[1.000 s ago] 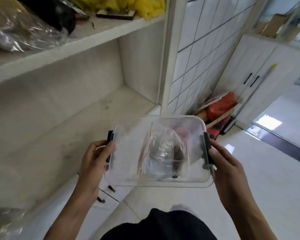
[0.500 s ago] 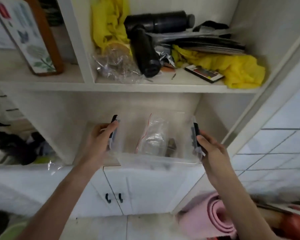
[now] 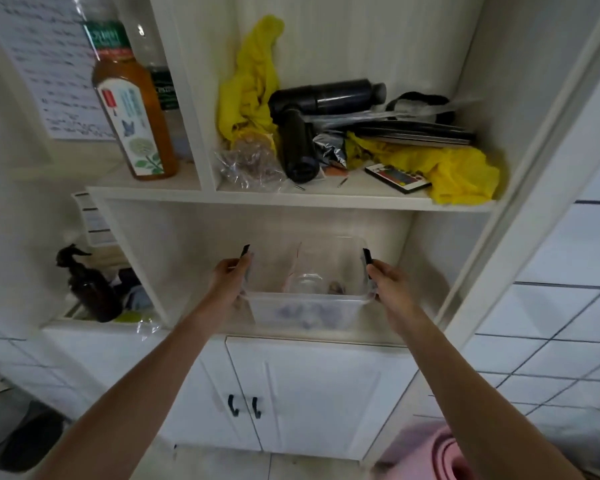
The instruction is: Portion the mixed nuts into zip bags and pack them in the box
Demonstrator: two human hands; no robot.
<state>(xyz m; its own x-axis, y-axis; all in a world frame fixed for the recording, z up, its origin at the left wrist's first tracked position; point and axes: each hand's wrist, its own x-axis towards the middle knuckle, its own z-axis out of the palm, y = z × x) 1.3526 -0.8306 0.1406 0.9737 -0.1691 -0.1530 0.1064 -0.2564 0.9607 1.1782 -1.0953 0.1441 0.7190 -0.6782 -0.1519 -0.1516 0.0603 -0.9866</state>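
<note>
A clear plastic box (image 3: 305, 315) with black side latches sits in the lower shelf opening, its lid on. Through the lid I see zip bags (image 3: 302, 271) with red seal lines and some dark nuts inside. My left hand (image 3: 230, 276) grips the box's left side at the latch. My right hand (image 3: 386, 276) grips the right side at the other latch. Both arms reach forward at full stretch.
The shelf above holds yellow cloth (image 3: 458, 171), a black cylindrical device (image 3: 302, 133), a crinkled clear bag (image 3: 250, 168) and a small colourful card. An amber bottle (image 3: 132, 109) stands upper left. A dark spray bottle (image 3: 87, 285) is left. White cabinet doors (image 3: 291, 393) are below, a pink mat (image 3: 426, 459) on the floor.
I have turned from the floor side toward the shelf unit and carried the box forward into the lower shelf opening. Both hands have kept their hold on its sides.
</note>
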